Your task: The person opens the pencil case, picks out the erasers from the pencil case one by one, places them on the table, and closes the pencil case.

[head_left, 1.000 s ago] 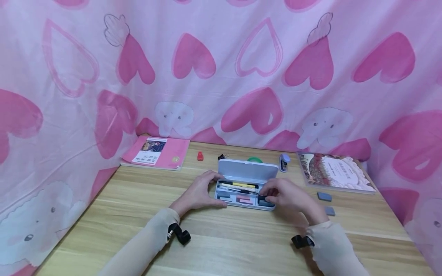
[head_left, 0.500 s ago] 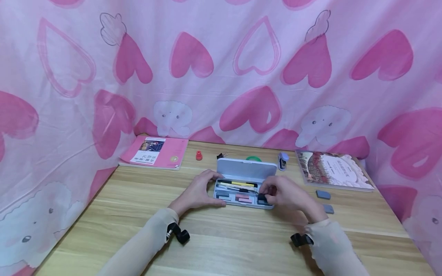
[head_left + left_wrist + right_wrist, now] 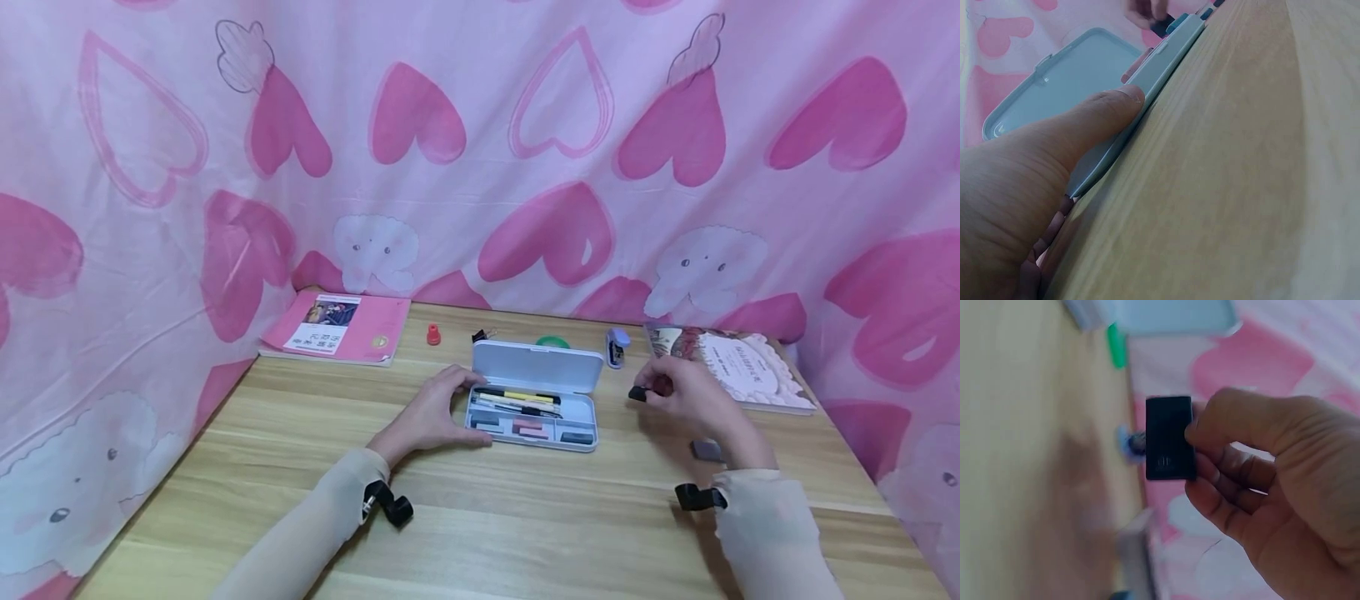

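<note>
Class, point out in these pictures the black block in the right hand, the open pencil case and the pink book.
Black block [image 3: 1169, 439]: right wrist view, middle of its broad flat face.
Open pencil case [image 3: 537, 367]: head view, inside of its raised lid.
Pink book [image 3: 335, 327]: head view, middle of its cover.

Looks like a study corner — pencil case [image 3: 536, 365], 2 books [image 3: 367, 323], wooden desk [image 3: 517, 525].

the head view looks forward and down from well above the pencil case [image 3: 577, 408]; the left wrist view, close up, faces along its near edge; the right wrist view faces past its right end. all share its lid [image 3: 536, 364].
</note>
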Tool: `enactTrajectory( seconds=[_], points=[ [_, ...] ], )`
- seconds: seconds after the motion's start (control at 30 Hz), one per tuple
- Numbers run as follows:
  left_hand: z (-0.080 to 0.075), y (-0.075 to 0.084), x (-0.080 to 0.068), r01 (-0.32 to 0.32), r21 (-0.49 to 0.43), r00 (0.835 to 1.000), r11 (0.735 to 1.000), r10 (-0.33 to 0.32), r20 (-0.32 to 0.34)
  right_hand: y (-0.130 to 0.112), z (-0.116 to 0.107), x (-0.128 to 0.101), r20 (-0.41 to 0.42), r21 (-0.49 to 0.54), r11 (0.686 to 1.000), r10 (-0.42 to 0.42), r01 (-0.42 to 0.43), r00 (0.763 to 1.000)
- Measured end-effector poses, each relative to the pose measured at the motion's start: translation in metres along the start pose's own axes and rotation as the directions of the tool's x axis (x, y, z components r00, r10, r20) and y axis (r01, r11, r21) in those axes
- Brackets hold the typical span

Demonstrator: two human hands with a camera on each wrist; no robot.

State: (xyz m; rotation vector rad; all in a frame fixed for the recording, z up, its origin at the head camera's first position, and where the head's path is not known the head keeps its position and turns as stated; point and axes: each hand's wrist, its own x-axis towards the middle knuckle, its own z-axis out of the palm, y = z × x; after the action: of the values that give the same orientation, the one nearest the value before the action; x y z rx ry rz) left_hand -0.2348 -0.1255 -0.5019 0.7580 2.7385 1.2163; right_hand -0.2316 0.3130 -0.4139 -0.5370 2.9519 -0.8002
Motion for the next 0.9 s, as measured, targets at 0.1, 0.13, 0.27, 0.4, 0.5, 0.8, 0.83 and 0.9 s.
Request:
enactTrajectory(
  seconds=[0.1,0.13,0.27,0.4,0.5,0.8,0.83,0.9],
  points=[
    [0.000,0.000,0.000,0.005,-0.007,1.000,1.000,-0.005,0.002,0.013,0.007,0.002,0.022,-0.025,1.000,0.004,-0.004,1.000],
    [0.000,0.001,0.000,0.005,-0.009,1.000,1.000,-0.005,0.002,0.015,0.009,0.002,0.031,-0.031,1.000,0.000,0.001,1.000],
    [0.000,0.001,-0.001,0.010,-0.015,1.000,1.000,-0.010,0.002,0.019,0.013,0.003,0.086,-0.026,1.000,-0.009,0.011,0.996],
    [0.000,0.001,-0.001,0.016,-0.006,1.000,1.000,-0.016,0.001,0.019,0.017,0.003,0.140,-0.017,0.999,0.036,-0.034,0.989],
    [0.000,0.001,0.000,0.013,-0.001,1.000,1.000,-0.013,0.002,0.020,0.018,0.002,0.153,-0.011,0.999,0.052,-0.051,0.987],
    [0.000,-0.001,0.000,0.009,-0.018,1.000,1.000,-0.009,0.001,0.016,0.017,0.002,0.169,-0.020,0.998,0.062,-0.059,0.984],
    [0.000,-0.001,0.000,0.011,-0.018,1.000,1.000,-0.011,0.000,0.014,0.016,0.002,0.169,-0.021,0.997,0.070,-0.068,0.983],
    [0.000,-0.001,0.000,0.011,-0.014,1.000,1.000,-0.011,-0.001,0.009,0.014,0.002,0.157,-0.028,0.997,0.075,-0.072,0.985]
  ],
)
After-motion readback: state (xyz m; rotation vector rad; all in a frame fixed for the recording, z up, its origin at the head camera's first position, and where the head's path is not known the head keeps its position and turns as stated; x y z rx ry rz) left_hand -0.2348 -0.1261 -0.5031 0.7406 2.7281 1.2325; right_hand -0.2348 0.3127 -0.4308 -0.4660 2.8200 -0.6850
